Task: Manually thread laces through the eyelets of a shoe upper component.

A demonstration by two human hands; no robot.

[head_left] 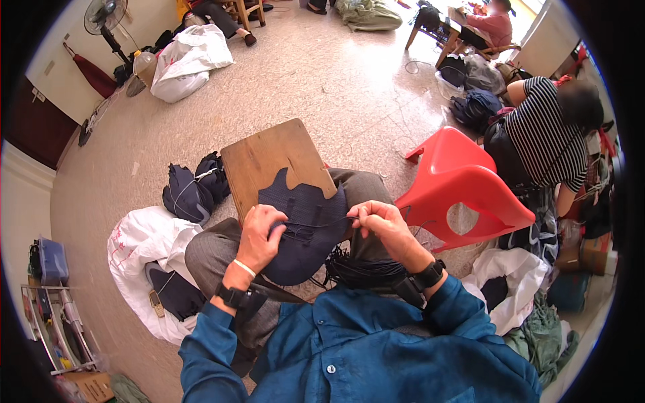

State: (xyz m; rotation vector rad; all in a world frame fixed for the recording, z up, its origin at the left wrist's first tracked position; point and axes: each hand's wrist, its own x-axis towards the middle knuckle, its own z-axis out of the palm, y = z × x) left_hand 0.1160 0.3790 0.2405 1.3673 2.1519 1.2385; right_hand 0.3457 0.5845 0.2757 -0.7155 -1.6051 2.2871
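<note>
A flat dark navy knit piece (299,258), shaped like a shoe upper, lies over my lap and the near end of a wooden stool (262,154). Dark cord (319,223) runs through its middle and stretches between my hands. My left hand (257,238) is closed at the left side of the piece, its fingertips pinching the cord. Right of the piece, my right hand (379,225) pinches the other end of the cord between thumb and fingers. A bundle of loose black cords (366,271) rests on my right thigh.
Tied dark fabric bundles (188,195) and an open white sack (144,232) lie on my left. A red plastic stool (463,174) stands close on my right, with a person in a striped top (547,134) bent beyond it. Another white sack (517,269) sits at right.
</note>
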